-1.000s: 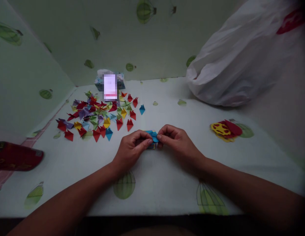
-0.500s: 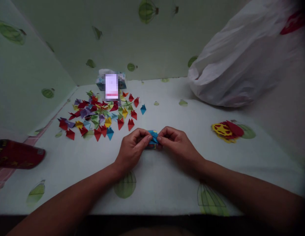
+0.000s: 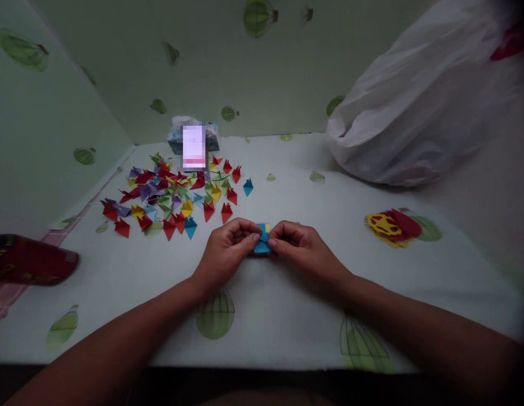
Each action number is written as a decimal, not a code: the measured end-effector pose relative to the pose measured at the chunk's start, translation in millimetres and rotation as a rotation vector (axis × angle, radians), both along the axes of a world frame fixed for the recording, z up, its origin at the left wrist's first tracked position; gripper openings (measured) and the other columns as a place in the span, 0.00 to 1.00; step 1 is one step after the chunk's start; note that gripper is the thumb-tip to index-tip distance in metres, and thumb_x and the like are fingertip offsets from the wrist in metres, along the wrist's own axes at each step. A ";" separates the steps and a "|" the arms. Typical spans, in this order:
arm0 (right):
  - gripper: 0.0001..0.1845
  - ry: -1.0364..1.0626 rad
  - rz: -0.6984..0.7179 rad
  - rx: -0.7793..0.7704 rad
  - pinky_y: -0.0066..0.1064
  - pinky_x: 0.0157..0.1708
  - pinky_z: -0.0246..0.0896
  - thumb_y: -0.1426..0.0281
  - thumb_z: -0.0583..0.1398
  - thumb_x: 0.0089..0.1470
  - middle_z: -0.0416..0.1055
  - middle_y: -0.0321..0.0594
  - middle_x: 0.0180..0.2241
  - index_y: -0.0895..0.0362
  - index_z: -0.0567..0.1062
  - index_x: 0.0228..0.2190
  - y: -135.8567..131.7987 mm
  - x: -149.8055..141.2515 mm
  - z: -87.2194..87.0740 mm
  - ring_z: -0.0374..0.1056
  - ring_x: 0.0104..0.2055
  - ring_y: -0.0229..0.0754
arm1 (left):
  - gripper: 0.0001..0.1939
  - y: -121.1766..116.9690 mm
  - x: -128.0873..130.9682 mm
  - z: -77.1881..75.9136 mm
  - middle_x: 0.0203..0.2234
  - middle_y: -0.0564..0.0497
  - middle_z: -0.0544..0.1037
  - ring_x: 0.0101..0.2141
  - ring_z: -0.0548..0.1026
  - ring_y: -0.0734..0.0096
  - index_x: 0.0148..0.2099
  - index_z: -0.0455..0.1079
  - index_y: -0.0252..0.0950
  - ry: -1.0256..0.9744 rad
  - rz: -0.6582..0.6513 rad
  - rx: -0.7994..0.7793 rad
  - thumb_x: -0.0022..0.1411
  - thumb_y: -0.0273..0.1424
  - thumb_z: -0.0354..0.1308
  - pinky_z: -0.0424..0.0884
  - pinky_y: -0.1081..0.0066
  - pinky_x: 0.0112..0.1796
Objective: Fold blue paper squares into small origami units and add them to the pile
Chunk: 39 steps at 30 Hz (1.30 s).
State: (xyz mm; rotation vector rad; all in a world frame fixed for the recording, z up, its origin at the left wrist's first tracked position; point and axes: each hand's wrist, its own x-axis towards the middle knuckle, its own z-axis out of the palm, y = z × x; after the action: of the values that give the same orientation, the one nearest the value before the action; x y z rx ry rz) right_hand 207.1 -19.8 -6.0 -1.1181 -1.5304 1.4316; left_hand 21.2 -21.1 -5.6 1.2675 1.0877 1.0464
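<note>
Blue paper is at mid-table, between my two hands. I find the left hand pinching its left side between thumb and fingers, the right hand likewise its right. I judge it creased but only partly shaped; the folded pieces at far left appear finished. Containers: white bag bulging, contents not discernible; red canister, interior hidden from me.

Blue piece: matt folded paper. Scattered shapes: matt creased paper. Bag: wrinkled plastic. Tabletop: smooth.
</note>
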 end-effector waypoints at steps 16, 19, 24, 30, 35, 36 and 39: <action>0.10 -0.062 0.048 0.075 0.31 0.33 0.54 0.64 0.62 0.55 0.67 0.35 0.27 0.57 0.73 0.27 4.4 2.6 -1.5 0.60 0.31 0.38 | 0.07 -1.0 -0.6 -0.2 0.26 0.54 0.75 0.28 0.71 0.75 0.35 0.74 0.34 0.091 -0.074 0.012 0.59 0.34 0.64 0.66 0.74 0.31; 0.11 -0.060 0.059 0.069 0.32 0.33 0.54 0.63 0.62 0.54 0.67 0.36 0.27 0.57 0.73 0.27 5.2 3.4 -2.5 0.60 0.32 0.39 | 0.07 -1.4 -0.6 0.2 0.26 0.54 0.75 0.27 0.70 0.75 0.34 0.74 0.34 0.087 -0.069 0.009 0.59 0.34 0.64 0.66 0.74 0.30; 0.12 -0.002 0.086 -0.006 0.32 0.34 0.54 0.61 0.61 0.55 0.66 0.35 0.27 0.57 0.72 0.26 5.8 4.1 -2.6 0.60 0.31 0.38 | 0.07 -1.6 -0.9 2.1 0.25 0.54 0.75 0.27 0.70 0.75 0.34 0.74 0.34 0.069 -0.064 0.006 0.58 0.34 0.64 0.66 0.73 0.31; 0.12 -0.007 0.096 -0.023 0.31 0.33 0.54 0.61 0.62 0.54 0.66 0.35 0.27 0.57 0.73 0.27 6.5 4.0 -1.9 0.60 0.31 0.38 | 0.06 -1.5 -0.7 1.5 0.26 0.54 0.76 0.28 0.71 0.75 0.34 0.75 0.34 0.057 -0.067 0.012 0.58 0.33 0.64 0.66 0.74 0.31; 0.11 -0.064 0.094 0.081 0.32 0.33 0.54 0.63 0.61 0.56 0.67 0.36 0.27 0.57 0.73 0.26 6.9 3.8 -2.6 0.60 0.31 0.38 | 0.08 -3.4 0.0 1.4 0.25 0.54 0.75 0.27 0.69 0.75 0.33 0.74 0.34 0.114 -0.034 0.017 0.57 0.34 0.64 0.64 0.73 0.29; 0.11 -0.077 0.094 0.100 0.32 0.33 0.54 0.63 0.61 0.56 0.67 0.36 0.27 0.57 0.73 0.26 6.7 3.6 -2.7 0.60 0.31 0.39 | 0.08 -3.8 0.4 1.6 0.25 0.54 0.75 0.27 0.69 0.75 0.33 0.74 0.34 0.119 -0.029 0.015 0.57 0.34 0.64 0.64 0.73 0.30; 0.11 -0.115 0.086 0.140 0.32 0.32 0.54 0.64 0.60 0.56 0.67 0.36 0.27 0.57 0.73 0.27 5.7 3.1 -3.0 0.60 0.31 0.38 | 0.08 -4.5 1.4 2.2 0.26 0.53 0.75 0.28 0.69 0.74 0.33 0.74 0.34 0.126 -0.028 0.013 0.57 0.34 0.63 0.64 0.73 0.30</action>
State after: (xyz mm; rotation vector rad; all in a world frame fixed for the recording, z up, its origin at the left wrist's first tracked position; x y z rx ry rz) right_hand 210.2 -14.1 -8.9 -1.0771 -1.7506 1.3127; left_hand 22.6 -25.6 -3.4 1.3704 1.1565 0.9650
